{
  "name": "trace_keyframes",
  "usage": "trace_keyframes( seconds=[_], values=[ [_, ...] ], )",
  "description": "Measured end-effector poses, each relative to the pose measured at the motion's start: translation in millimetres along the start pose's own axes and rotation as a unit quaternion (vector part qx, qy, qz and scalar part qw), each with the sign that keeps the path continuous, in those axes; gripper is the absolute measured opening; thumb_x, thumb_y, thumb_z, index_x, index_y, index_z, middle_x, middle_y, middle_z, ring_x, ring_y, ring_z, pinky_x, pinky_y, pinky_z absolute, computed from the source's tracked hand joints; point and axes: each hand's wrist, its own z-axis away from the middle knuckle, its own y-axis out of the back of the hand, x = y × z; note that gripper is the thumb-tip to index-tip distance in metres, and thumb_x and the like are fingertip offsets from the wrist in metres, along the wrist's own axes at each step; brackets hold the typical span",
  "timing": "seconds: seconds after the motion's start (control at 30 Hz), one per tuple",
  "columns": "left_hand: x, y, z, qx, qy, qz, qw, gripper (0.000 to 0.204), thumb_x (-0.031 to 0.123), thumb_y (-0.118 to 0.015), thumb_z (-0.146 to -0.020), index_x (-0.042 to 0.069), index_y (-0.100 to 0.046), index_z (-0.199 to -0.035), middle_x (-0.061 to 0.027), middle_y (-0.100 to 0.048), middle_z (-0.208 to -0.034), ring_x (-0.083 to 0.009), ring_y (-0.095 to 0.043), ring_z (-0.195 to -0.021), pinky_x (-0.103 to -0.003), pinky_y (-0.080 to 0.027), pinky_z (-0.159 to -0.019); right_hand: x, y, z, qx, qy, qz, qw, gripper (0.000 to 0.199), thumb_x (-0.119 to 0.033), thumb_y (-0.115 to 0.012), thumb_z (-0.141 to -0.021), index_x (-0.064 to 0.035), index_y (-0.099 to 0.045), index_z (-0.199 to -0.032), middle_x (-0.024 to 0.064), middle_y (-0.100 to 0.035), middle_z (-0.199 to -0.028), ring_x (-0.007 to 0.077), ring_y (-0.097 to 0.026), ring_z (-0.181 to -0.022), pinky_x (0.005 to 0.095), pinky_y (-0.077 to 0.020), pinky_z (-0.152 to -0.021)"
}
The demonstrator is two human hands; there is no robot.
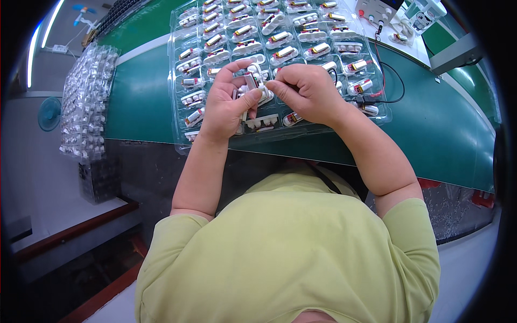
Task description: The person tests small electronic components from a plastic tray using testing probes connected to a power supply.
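Note:
Between the thumb and fingers of my left hand (223, 107) is a small white plastic housing (257, 71) with a silver battery cell (251, 82) on it. My right hand (313, 92) is curled closed just to its right, thumb and forefinger pinched at the housing's edge; whatever lies in that pinch is too small to make out. Both hands are over the near part of a clear plastic tray (173, 81). Its pockets hold many similar white housings, most with silver cells and red and yellow bits, such as one housing (284, 54) beyond my right hand.
The tray lies on a green tabletop (142, 102). Stacked filled trays (86, 102) stand at the left. A bench power supply (377, 13) sits at the far right, and a black cable (403, 86) loops over the tray's right edge. A grey metal arm (458, 54) juts in at right.

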Motion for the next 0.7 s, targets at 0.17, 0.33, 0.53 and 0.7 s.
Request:
trace_keyframes(
  seconds=[0.17, 0.33, 0.53, 0.7],
  values=[
    [2.0, 2.1, -1.0, -0.019, 0.003, 0.005, 1.000, 0.054, -0.002, -0.066, -0.085, 0.004, -0.043, -0.134, -0.0077, -0.062, -0.093, -0.0079, -0.056, -0.067, -0.020, -0.048, -0.053, -1.5, -1.0, -3.1, -0.033, -0.015, 0.000, 0.999, 0.026, -0.027, -0.060, -0.090, -0.0065, -0.063, -0.075, 0.0120, -0.059, -0.066, 0.0307, -0.060, -0.062, 0.0392, -0.0457, -0.055],
    [2.8, 0.5, -0.6, -0.022, 0.008, -0.003, 1.000, 0.054, -0.001, -0.066, -0.086, 0.003, -0.043, -0.135, -0.0085, -0.064, -0.096, -0.0083, -0.057, -0.069, -0.021, -0.049, -0.055, -1.9, -0.2, -3.8, -0.041, -0.031, -0.011, 0.999, 0.026, -0.026, -0.059, -0.091, -0.0059, -0.063, -0.076, 0.0121, -0.059, -0.066, 0.0316, -0.060, -0.063, 0.0398, -0.0457, -0.056],
    [3.1, -0.8, 0.3, -0.024, 0.005, -0.019, 1.000, 0.054, -0.001, -0.066, -0.086, 0.003, -0.044, -0.135, -0.0091, -0.064, -0.096, -0.0087, -0.058, -0.070, -0.021, -0.049, -0.055, -4.4, 1.1, -3.9, -0.071, -0.041, 0.003, 0.997, 0.027, -0.026, -0.059, -0.091, -0.0054, -0.062, -0.075, 0.0122, -0.059, -0.066, 0.0316, -0.060, -0.063, 0.0400, -0.0452, -0.055],
    [2.2, 0.4, 0.6, -0.023, 0.007, -0.001, 1.000, 0.054, -0.001, -0.066, -0.086, 0.003, -0.044, -0.135, -0.0097, -0.065, -0.097, -0.0089, -0.059, -0.070, -0.022, -0.050, -0.056, -4.6, 2.7, -3.6, -0.051, -0.041, -0.024, 0.998, 0.027, -0.026, -0.059, -0.091, -0.0056, -0.061, -0.073, 0.0124, -0.059, -0.065, 0.0317, -0.060, -0.063, 0.0406, -0.0447, -0.055]
  ],
)
